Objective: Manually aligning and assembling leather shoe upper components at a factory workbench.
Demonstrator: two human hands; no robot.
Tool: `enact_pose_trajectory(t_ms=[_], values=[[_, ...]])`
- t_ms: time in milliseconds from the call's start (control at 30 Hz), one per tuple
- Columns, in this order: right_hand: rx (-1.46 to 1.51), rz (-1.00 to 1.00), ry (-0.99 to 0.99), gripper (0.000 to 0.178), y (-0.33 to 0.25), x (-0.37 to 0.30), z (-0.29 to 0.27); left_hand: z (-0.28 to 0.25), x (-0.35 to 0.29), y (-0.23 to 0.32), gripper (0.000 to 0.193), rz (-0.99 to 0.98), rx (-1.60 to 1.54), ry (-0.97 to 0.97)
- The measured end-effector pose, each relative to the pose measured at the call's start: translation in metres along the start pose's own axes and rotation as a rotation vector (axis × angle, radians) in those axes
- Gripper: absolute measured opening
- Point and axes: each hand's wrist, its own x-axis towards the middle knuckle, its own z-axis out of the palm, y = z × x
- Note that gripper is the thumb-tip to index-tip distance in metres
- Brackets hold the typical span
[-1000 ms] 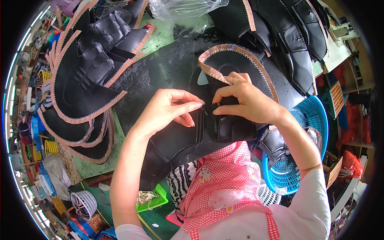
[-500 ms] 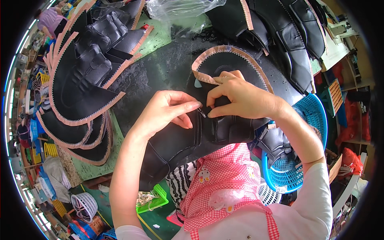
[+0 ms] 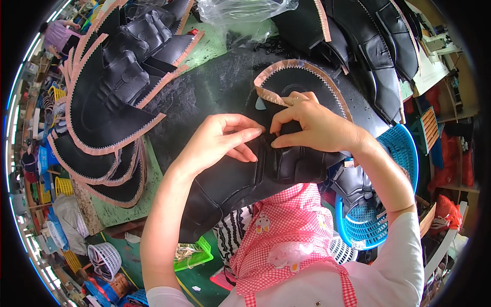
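Note:
A black leather boot upper (image 3: 235, 179) lies across the table's front edge, its curved far end (image 3: 312, 77) bordered by a tan strip with pale zigzag stitching. Above its middle, my left hand (image 3: 220, 140) pinches with thumb and forefinger; the small dark piece at those fingertips is too hidden to name. My right hand (image 3: 319, 125) faces it from the right, closed on the upper, thumb and forefinger close to the left fingertips. Its other fingers rest by the tan border. A ring is on one finger of that hand.
Similar black uppers (image 3: 105, 115) are stacked at the left, and more (image 3: 371, 51) at the far right. Clear plastic bags (image 3: 245, 10) lie at the back. A blue basket (image 3: 409, 153) holding black pieces stands at right; a green tray (image 3: 197, 256) sits below the table.
My left fingertips have moved slightly up and right, closer to my right hand. The small dark shiny piece that showed between the hands is now mostly covered. The view has shifted a little.

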Motion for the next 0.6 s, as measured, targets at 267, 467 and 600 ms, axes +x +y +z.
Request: enact_pose_trajectory(t_ms=[267, 467, 600], values=[[-0.016, -0.033, 0.089, 0.019, 0.004, 0.0, 0.007, 0.003, 0.001, -0.001, 0.023, 0.01, 0.027, 0.006], [0.006, -0.103, 0.114, 0.015, 0.003, 0.001, 0.012, 0.006, 0.001, -0.006, 0.023, 0.057, 0.049, 0.025], [-0.023, -0.072, 0.06, 0.016, 0.001, 0.002, 0.008, 0.004, 0.0, -0.002, 0.023, 0.047, 0.014, 0.005]])
